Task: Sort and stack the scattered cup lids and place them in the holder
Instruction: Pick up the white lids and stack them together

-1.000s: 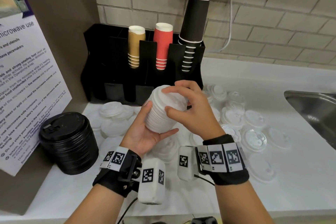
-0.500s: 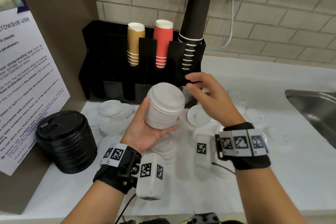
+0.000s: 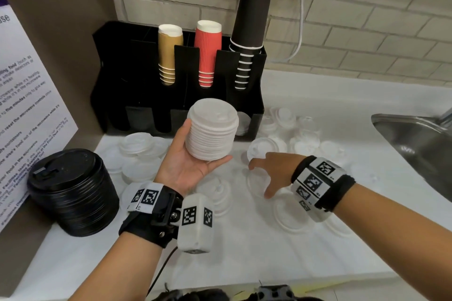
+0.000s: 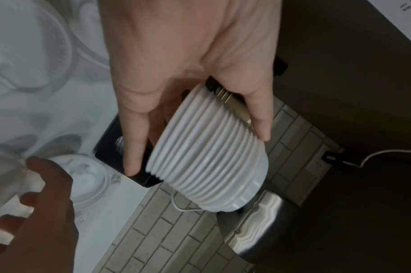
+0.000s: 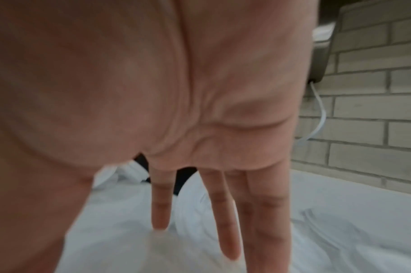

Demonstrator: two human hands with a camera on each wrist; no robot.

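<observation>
Right hand has dropped from beside the holder to the loose lids on the bench, fingers spread, holding nothing. Left hand still grips the white lid stack. Holder has gold, red and black cups.

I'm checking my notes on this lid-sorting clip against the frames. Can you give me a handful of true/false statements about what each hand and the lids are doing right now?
1. The left hand holds a stack of white lids. True.
2. The right hand grips a red cup. False: it is spread over loose clear lids on the counter, holding nothing.
3. The stack of black lids sits inside the holder. False: it stands on the counter, left of the black holder.
4. Gold, red and black cups stand in the holder. True.
</observation>
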